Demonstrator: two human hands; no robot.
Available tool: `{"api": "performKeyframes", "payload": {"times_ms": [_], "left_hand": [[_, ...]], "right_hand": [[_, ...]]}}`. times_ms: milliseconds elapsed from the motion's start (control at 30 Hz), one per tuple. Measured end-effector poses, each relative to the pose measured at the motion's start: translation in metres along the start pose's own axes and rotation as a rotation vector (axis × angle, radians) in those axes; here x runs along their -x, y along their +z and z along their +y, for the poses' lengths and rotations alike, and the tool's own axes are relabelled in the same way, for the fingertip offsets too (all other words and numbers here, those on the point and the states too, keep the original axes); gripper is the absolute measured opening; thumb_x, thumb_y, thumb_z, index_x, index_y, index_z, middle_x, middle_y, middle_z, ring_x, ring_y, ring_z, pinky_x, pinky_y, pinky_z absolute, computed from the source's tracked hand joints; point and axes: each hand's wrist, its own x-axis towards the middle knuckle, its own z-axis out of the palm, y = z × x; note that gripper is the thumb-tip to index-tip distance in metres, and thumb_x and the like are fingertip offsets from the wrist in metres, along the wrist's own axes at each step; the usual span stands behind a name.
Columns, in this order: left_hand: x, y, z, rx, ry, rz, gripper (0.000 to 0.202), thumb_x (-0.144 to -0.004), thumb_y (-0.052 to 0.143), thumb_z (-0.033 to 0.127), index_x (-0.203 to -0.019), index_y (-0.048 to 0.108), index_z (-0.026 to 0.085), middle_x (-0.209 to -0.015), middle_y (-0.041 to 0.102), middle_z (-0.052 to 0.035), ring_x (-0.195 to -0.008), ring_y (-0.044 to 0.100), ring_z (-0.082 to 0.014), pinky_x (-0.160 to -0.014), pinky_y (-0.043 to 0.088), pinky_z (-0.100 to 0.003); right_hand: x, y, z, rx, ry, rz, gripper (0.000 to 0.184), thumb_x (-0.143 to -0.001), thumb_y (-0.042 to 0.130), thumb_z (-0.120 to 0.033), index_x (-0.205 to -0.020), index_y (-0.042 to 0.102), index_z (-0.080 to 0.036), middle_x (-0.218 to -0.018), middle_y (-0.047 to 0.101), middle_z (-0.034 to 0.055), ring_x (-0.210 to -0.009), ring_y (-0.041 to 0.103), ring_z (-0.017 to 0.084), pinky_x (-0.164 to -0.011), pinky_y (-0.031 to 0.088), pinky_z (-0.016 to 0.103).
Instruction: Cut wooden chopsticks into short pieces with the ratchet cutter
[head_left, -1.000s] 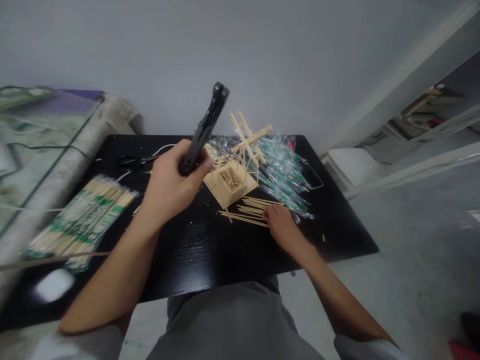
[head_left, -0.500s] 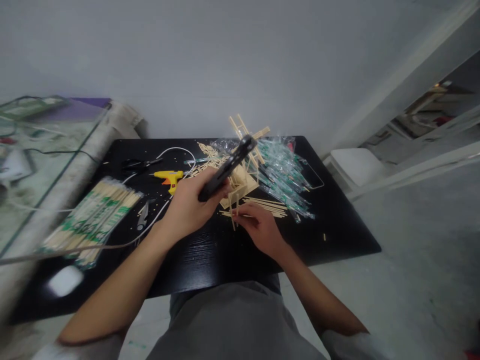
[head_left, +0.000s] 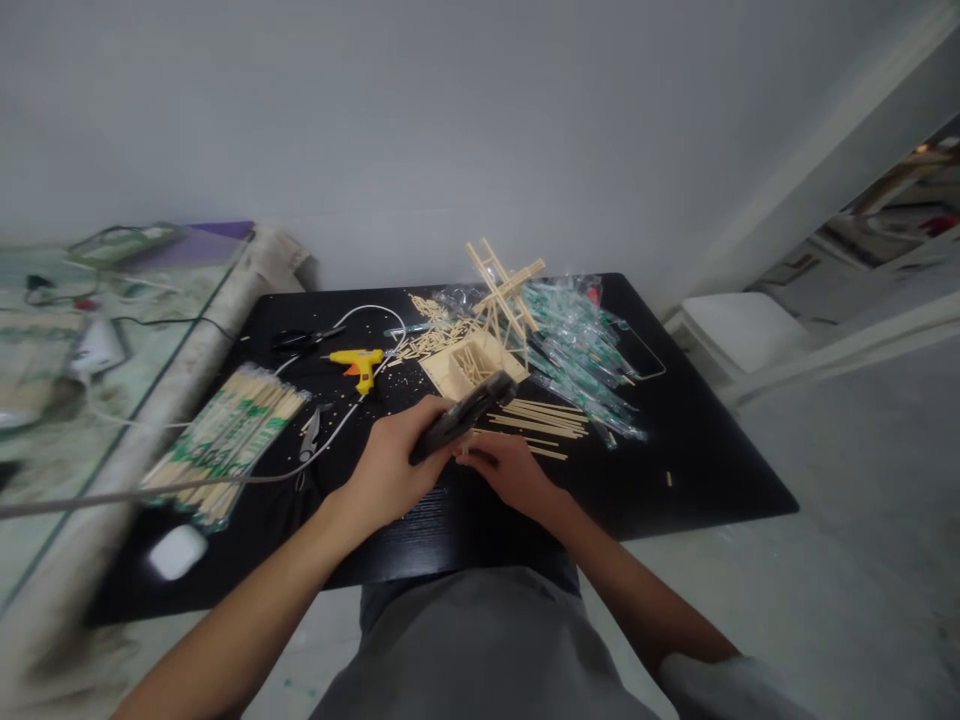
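Observation:
My left hand [head_left: 401,455] is closed around a long black object [head_left: 472,410] that looks like a phone seen edge-on, tilted up to the right. My right hand [head_left: 514,470] is close beside it, its fingertips pinched on a small wooden-stick piece [head_left: 463,449] that the hands mostly hide. Just behind the hands, a thin wooden board [head_left: 442,372] bears a small box of short sticks [head_left: 474,362]. A framework of glued-looking sticks [head_left: 510,295] rises at its far side. Loose bamboo sticks [head_left: 547,420] lie to the right of my hands.
A yellow glue gun [head_left: 358,364], pliers [head_left: 310,436] and black-handled scissors [head_left: 296,340] lie left on the black table [head_left: 637,500]. Wrapped chopsticks [head_left: 232,435] are farther left, above a white case [head_left: 178,552]. Green-and-clear wrappers [head_left: 581,345] pile up at right. A white cable [head_left: 225,480] crosses the left side.
The black object has come down and nearer with my left hand, uncovering the board and box. The stick piece in my right hand is now mostly hidden. The view has shifted slightly.

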Motion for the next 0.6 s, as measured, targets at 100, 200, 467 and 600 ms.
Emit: {"api": "performKeyframes", "payload": {"times_ms": [100,200,467,600], "left_hand": [[0.007,0.004,-0.006,0.0,-0.055,0.042,0.017,-0.092,0.069,0.028,-0.108,0.069,0.021,-0.098,0.078,-0.0029,-0.086,0.074,-0.0182,-0.082,0.056,-0.031],[0.011,0.01,-0.011,0.06,-0.11,0.084,0.017,-0.091,0.072,0.029,-0.106,0.07,0.022,-0.098,0.079,-0.0016,-0.087,0.074,-0.018,-0.084,0.058,-0.031],[0.012,0.024,-0.02,0.242,-0.24,0.222,0.018,-0.083,0.081,0.034,-0.091,0.071,0.021,-0.086,0.078,0.0,-0.08,0.074,-0.0186,-0.079,0.061,-0.031],[0.01,0.026,-0.021,0.264,-0.25,0.215,0.019,-0.082,0.08,0.036,-0.088,0.074,0.02,-0.085,0.078,-0.0014,-0.079,0.074,-0.0199,-0.078,0.062,-0.033]], "right_hand": [[0.0,0.003,0.003,0.024,-0.001,-0.011,0.012,-0.098,0.066,-0.021,-0.094,0.077,-0.02,-0.092,0.08,0.004,-0.084,0.073,0.02,-0.082,0.054,0.03],[0.0,0.005,0.005,0.025,-0.004,-0.049,0.012,-0.1,0.064,-0.02,-0.098,0.076,-0.02,-0.095,0.08,0.0039,-0.086,0.073,0.02,-0.083,0.053,0.03],[0.001,0.007,0.014,-0.003,-0.031,-0.071,0.012,-0.102,0.062,-0.023,-0.1,0.074,-0.02,-0.096,0.08,0.0039,-0.089,0.074,0.02,-0.084,0.055,0.03],[0.002,0.009,0.017,-0.006,-0.035,-0.027,0.013,-0.101,0.064,-0.025,-0.097,0.075,-0.02,-0.096,0.08,0.0045,-0.089,0.075,0.021,-0.085,0.055,0.032]]}}
